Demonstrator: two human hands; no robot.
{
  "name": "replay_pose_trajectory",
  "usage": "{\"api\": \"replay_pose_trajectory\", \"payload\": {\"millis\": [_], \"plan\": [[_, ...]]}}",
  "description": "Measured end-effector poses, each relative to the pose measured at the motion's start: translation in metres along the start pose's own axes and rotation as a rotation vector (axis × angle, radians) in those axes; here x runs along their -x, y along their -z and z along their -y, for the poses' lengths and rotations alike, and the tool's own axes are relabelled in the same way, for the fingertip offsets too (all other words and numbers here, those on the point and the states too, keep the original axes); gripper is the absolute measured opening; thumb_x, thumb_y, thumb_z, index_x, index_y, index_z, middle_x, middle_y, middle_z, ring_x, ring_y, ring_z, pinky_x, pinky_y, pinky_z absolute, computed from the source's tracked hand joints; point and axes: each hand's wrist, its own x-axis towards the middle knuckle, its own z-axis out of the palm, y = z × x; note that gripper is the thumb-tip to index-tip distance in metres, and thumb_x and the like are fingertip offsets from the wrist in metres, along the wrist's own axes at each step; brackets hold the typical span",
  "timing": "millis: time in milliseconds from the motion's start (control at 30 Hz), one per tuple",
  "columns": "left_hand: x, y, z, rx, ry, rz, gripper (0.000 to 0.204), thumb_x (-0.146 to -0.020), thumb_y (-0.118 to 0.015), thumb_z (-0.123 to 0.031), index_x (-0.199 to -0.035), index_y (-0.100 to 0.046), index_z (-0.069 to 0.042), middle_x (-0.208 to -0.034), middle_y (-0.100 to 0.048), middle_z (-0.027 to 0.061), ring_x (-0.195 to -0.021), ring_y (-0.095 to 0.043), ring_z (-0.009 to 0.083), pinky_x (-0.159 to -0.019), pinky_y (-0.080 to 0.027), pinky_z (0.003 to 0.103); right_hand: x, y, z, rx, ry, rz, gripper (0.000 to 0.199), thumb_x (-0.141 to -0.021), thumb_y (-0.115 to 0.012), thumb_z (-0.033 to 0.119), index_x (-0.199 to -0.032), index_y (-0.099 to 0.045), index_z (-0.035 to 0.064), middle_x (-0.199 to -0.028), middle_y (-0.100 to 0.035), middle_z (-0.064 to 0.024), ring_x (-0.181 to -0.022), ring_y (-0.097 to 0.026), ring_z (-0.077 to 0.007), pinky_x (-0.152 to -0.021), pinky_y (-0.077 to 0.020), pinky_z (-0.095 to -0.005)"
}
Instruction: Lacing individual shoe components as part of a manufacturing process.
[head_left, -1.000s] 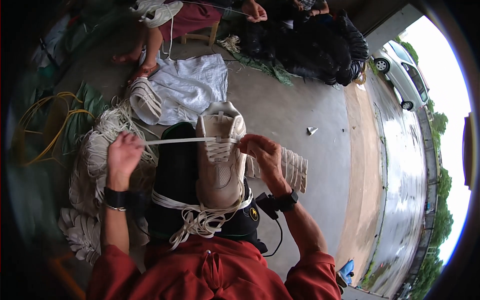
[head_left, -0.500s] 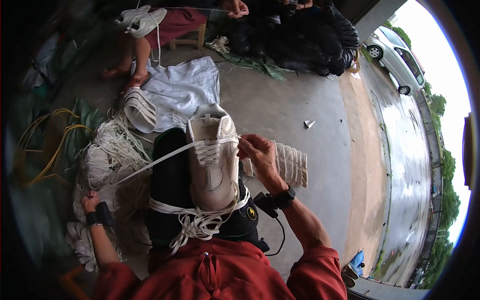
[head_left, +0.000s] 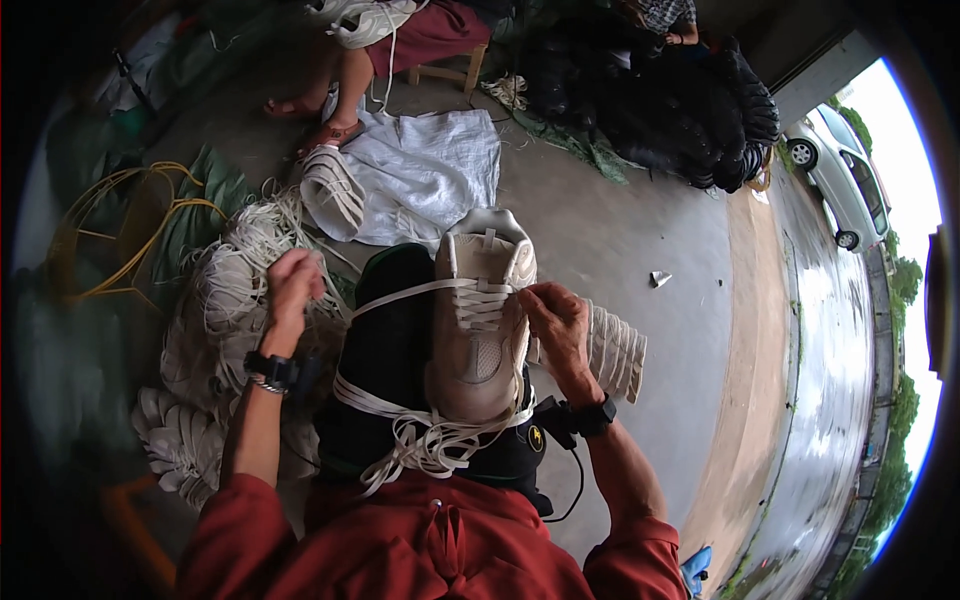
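A pale shoe (head_left: 487,345) sat at frame centre, the right hand (head_left: 558,322) pinched closed at its laced edge; the blurred left hand (head_left: 292,290) hid its grip. The lace (head_left: 405,292) could tangle if left slack.

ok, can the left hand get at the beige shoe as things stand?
Likely yes: the left hand is left of the beige shoe, with only a white lace seeming to cross the gap. The right hand is at the shoe's right side.
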Motion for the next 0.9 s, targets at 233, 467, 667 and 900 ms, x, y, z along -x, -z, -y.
{"api": "replay_pose_trajectory", "payload": {"millis": [233,467,667,900], "plan": [[0.024,-0.100,-0.025,-0.163,-0.154,0.452,0.007,-0.078,-0.060,-0.005,-0.076,-0.062,0.001,-0.061,-0.057,0.0004,-0.050,-0.048,0.0043,-0.045,-0.038,0.020,-0.016,0.003,0.010,0.140,-0.046,0.064,0.017,-0.074,-0.063,0.012,-0.080,-0.064,-0.0039,-0.065,-0.062,-0.0051,-0.059,-0.053,-0.0076,-0.055,-0.0436,-0.0234],[0.031,-0.115,-0.024,-0.126,-0.082,0.591,0.008,-0.081,-0.062,-0.007,-0.077,-0.059,0.000,-0.067,-0.056,-0.0024,-0.060,-0.048,0.0027,-0.053,-0.039,0.018,-0.022,-0.015,0.042,0.902,0.400,0.058,0.009,-0.068,-0.063,0.009,-0.073,-0.064,0.0023,-0.063,-0.059,-0.0146,-0.057,-0.061,-0.0297,-0.055,-0.0479,-0.0339],[0.028,-0.106,-0.017,-0.189,-0.191,0.597,0.008,-0.076,-0.061,-0.006,-0.072,-0.057,-0.001,-0.066,-0.054,-0.0021,-0.063,-0.047,0.0039,-0.055,-0.039,0.021,-0.036,0.007,0.047,0.744,0.375,0.080,0.010,-0.074,-0.065,0.011,-0.080,-0.063,0.0023,-0.082,-0.062,-0.0104,-0.066,-0.061,-0.0214,-0.059,-0.0481,-0.0310],[0.031,-0.109,-0.015,-0.228,-0.252,0.508,0.008,-0.073,-0.061,-0.007,-0.069,-0.057,-0.001,-0.060,-0.054,0.0009,-0.057,-0.047,0.0058,-0.052,-0.039,0.025,-0.044,-0.027,0.046,0.689,0.647,0.175,0.012,-0.068,-0.063,0.001,-0.080,-0.063,0.0037,-0.103,-0.059,-0.0138,-0.097,-0.055,-0.0312,-0.082,-0.0448,-0.0382]]}}
